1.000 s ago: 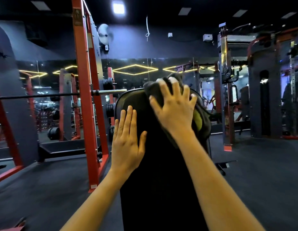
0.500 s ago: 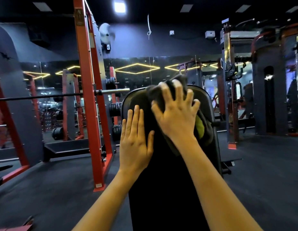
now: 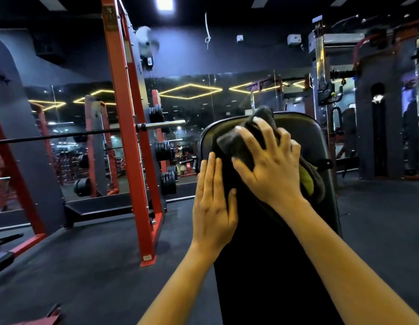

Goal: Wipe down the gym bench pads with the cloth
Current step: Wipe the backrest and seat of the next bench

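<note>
We count two hands: one left hand and one right hand. With them there is one cloth, dark with one yellow-green patch, and one black bench pad. To the left we count one red rack with two near uprights, one barbell across it, and three stacks of weight plates on its right side. The plates within each stack are too blurred for us to number. On the far wall we find one fan. Overhead there is one brightly lit ceiling panel, and far ahead one complete yellow diamond of strip light.
</note>
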A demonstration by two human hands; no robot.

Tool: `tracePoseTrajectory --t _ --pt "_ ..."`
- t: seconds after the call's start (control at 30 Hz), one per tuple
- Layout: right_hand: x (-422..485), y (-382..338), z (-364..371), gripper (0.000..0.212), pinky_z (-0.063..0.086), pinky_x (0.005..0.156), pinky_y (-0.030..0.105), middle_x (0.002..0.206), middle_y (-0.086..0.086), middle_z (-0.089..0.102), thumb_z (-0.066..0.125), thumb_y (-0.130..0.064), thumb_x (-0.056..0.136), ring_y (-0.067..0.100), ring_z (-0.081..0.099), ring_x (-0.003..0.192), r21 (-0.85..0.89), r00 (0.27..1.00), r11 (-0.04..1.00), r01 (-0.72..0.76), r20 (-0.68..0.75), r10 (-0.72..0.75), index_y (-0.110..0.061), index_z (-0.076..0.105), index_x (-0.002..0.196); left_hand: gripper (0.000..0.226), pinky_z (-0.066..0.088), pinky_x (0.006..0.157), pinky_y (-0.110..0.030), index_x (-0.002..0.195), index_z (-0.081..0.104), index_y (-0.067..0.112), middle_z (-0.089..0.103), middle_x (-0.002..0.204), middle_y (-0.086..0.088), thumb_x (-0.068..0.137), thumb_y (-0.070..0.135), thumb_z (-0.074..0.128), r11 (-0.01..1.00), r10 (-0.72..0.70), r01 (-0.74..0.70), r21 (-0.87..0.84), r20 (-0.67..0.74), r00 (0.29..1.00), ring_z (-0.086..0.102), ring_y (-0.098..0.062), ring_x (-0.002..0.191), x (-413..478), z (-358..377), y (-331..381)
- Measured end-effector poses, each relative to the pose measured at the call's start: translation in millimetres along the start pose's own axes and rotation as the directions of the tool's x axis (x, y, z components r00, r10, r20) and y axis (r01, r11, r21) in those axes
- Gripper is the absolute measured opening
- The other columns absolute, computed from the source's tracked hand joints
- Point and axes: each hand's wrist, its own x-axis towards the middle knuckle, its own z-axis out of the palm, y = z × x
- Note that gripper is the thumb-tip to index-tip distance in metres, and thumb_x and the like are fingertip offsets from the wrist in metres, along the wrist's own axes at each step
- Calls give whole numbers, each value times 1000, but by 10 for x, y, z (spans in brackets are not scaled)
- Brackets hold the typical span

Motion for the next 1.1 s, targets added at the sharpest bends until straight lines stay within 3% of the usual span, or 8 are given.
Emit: tracePoseTrajectory --t 0.07,0.2,0.33,0.47,0.53,0.67,0.9,1.1 --pt "-157 125 -14 57 34 90 48 145 5 40 42 -55 81 34 38 117 5 999 999 -50 -8 50 -34 42 134 59 11 119 -31 149 14 9 11 158 -3 98 25 39 999 -4 5 -32 39 999 11 -18 146 -113 -63 -77" --pt "151 21 -90 67 28 99 57 148 9 27 22 -60 77 39 31 126 57 879 877 -477 35 476 -32 35 136 59 12 119 -33 151 8 16 7 159 4 100 32 33 997 -6 12 -74 83 997 10 -16 146 -275 -103 -157" --pt "274 -382 -60 62 32 96 57 146 9 32 25 -58 80 41 33 123 -4 982 986 -170 81 169 -32 37 135 57 13 118 -34 152 6 23 3 159 8 101 36 30 995 -14 22 -102 79 997 9 -15 146 -381 -96 -185" --pt "-267 -450 8 52 37 87 52 144 7 37 42 -54 83 38 37 115 -34 996 996 85 37 -84 -34 45 132 59 14 118 -33 151 -1 31 1 159 11 100 37 30 988 -17 33 -151 109 994 10 -14 146 -451 -105 -212" --pt "-270 -401 -19 52 38 85 51 144 5 36 41 -55 83 37 37 114 -28 997 998 59 46 -57 -35 46 130 59 18 117 -39 151 0 30 1 159 9 100 37 29 990 -9 27 -142 122 993 11 -16 146 -517 -116 -220" --pt "287 -464 -92 54 32 94 54 148 5 27 33 -57 85 39 30 124 23 968 973 -230 111 226 -37 41 134 57 19 116 -40 152 4 23 1 159 9 101 36 28 990 -34 49 -131 112 993 10 -17 146 -555 -97 -197" --pt "-424 -422 -31 52 36 88 52 146 5 38 41 -55 84 38 37 118 -40 997 999 18 75 -15 -35 47 132 60 15 117 -41 151 0 30 -1 159 10 100 31 31 973 -88 113 -199 130 988 8 -16 147 -604 -85 -138" --pt "-553 -241 -13 52 36 90 56 149 6 32 40 -53 85 39 35 122 2 958 958 -286 33 286 -34 38 134 58 7 119 -32 151 0 29 -2 159 11 101 37 28 968 -117 144 -206 138 984 6 -16 147 -742 -72 -72"
